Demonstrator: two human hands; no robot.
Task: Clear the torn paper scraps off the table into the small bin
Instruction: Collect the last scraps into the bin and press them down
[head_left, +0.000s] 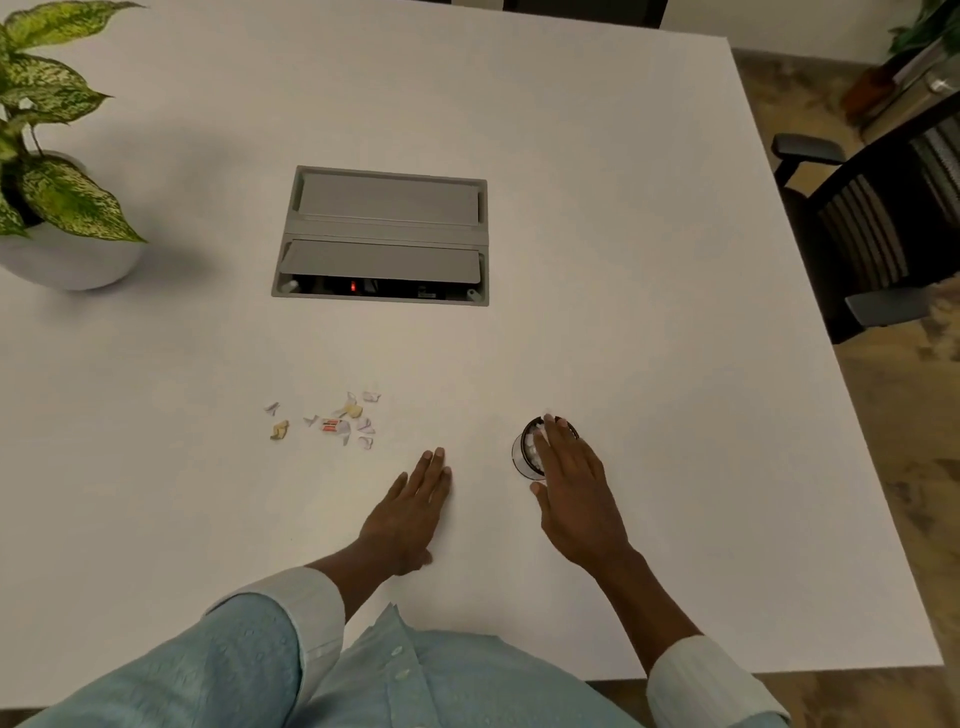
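Observation:
Several torn paper scraps (337, 421), white, yellow and one with red print, lie scattered on the white table (623, 260) left of centre. A small round bin (524, 452) with a dark rim stands to their right, white scraps visible inside it. My right hand (576, 483) hovers over the bin with fingers stretched across its mouth, covering most of it; nothing shows in the hand. My left hand (410, 512) lies flat on the table, palm down, fingers together, a short way below and right of the scraps, not touching them.
A grey cable box (384, 234) is set into the table's middle, its near flap partly open. A potted plant (57, 171) in a white pot stands at the far left. A black chair (872, 228) sits beyond the table's right edge.

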